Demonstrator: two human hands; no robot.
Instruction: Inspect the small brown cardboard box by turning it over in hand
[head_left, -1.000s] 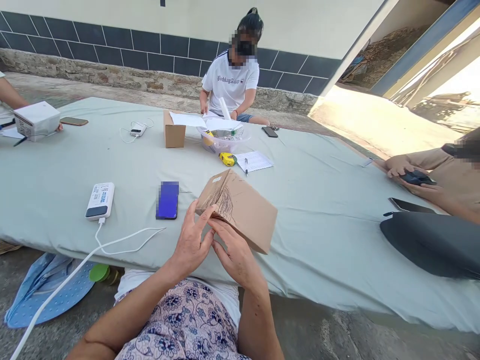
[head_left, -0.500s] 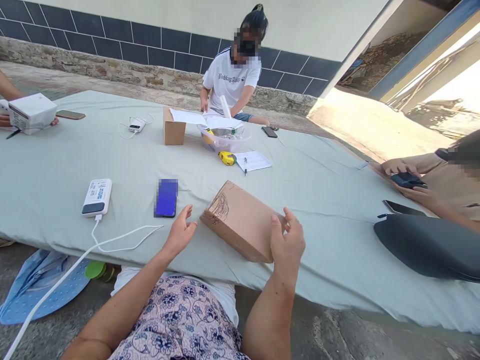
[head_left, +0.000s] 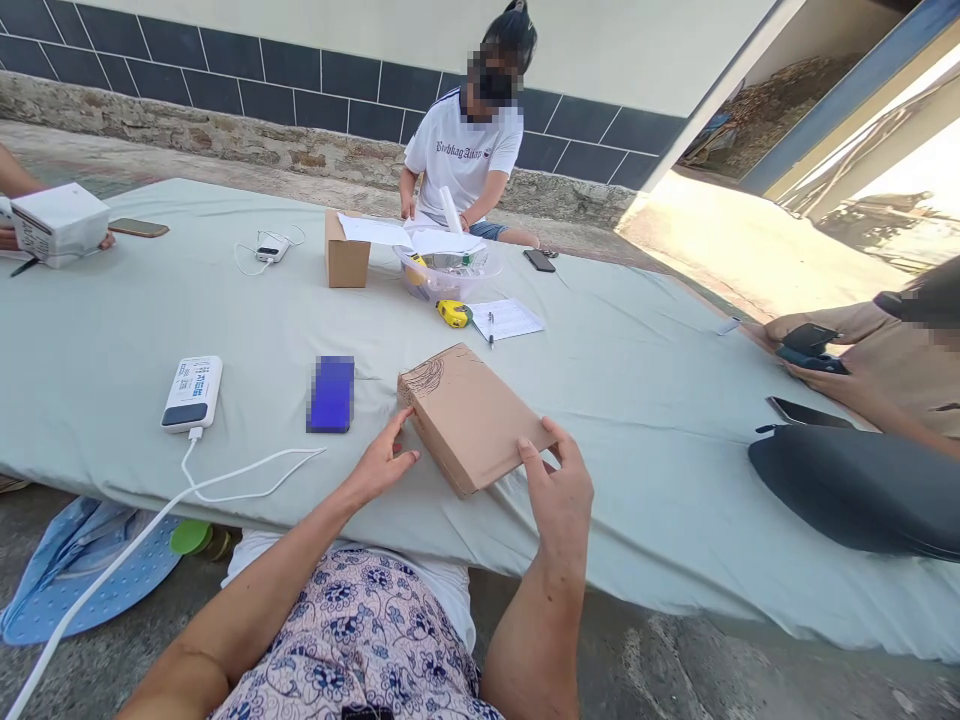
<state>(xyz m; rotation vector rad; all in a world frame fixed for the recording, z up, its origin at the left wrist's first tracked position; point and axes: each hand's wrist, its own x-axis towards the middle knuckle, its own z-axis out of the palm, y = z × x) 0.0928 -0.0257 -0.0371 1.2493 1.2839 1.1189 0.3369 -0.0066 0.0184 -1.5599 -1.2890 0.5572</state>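
A brown cardboard box (head_left: pixel 480 415) with black scribbles on its far left corner sits before me on the cloth. My right hand (head_left: pixel 556 485) grips its right corner, thumb on the top face and fingers at the edge. At the box's left side, my left hand (head_left: pixel 384 462) is open, its index fingertip against the cardboard and its thumb held apart. A phone with a blue screen (head_left: pixel 331 395) lies to the left of that hand. Farther left is a white power bank (head_left: pixel 192 392) with a white cable (head_left: pixel 247 465) plugged in.
Pale green cloth (head_left: pixel 255 320) covers the table. Beyond the box are a yellow tape measure (head_left: pixel 454 313), a paper with a pen (head_left: pixel 510 318), a clear basin (head_left: pixel 457 280) and another carton (head_left: pixel 346 262). A black case (head_left: pixel 855 490) lies right. Other people sit across and at both sides.
The box has turned and shifted slightly away from me. My right hand has closed on its right corner, and my left fingertip has come against its left side.
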